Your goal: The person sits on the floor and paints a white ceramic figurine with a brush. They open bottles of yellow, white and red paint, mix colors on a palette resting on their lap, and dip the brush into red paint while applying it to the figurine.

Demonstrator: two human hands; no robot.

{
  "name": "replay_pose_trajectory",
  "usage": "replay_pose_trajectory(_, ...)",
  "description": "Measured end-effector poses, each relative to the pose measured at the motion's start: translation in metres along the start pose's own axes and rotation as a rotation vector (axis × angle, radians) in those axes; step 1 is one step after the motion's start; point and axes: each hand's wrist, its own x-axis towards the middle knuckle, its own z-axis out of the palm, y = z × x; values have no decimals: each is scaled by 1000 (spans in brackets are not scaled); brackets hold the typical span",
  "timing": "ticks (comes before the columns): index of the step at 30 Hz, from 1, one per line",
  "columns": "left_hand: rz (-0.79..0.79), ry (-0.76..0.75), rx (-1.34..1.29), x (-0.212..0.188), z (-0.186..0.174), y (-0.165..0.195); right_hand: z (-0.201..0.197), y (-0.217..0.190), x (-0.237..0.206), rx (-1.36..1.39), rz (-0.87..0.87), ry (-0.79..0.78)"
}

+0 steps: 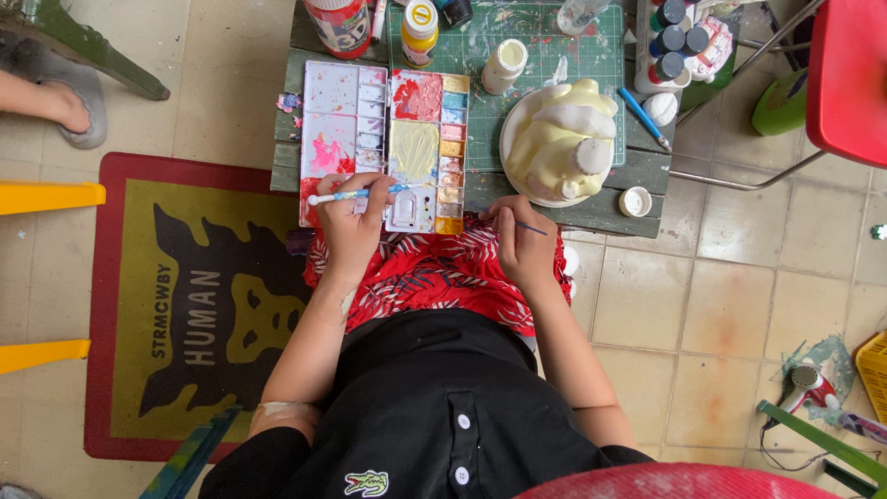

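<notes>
My left hand (354, 220) rests at the near edge of a white paint palette (388, 139) and grips a blue and white brush (356, 195) that lies crosswise over the palette's lower wells. My right hand (520, 242) is at the table's front edge, pinching a thin brush (531, 228) whose tip points right. Just beyond the right hand stands a pale yellow and white figurine (562, 139) on a round white plate (510, 146). The palette holds red, pink, cream and orange paint.
A green cutting mat (545, 60) covers the small table, with several paint bottles (504, 65) along the back, a blue brush (645, 118) and a white cap (635, 200). A red-bordered rug (185, 305) lies left, a red chair (845, 69) right, another person's foot (46, 103) far left.
</notes>
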Motion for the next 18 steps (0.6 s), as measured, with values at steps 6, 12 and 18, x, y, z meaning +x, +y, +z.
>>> replay_pose_trajectory(6,12,3,-6,0,0,-2,-1,0,1,-49,-43,1)
replay_pose_trajectory(12,-7,-10,-17,0,-1,-2,-1,-3,3,-56,-18,16)
replay_pose_trajectory(18,-16,-11,-24,-1,0,-3,-2,-5,3,-89,-72,22)
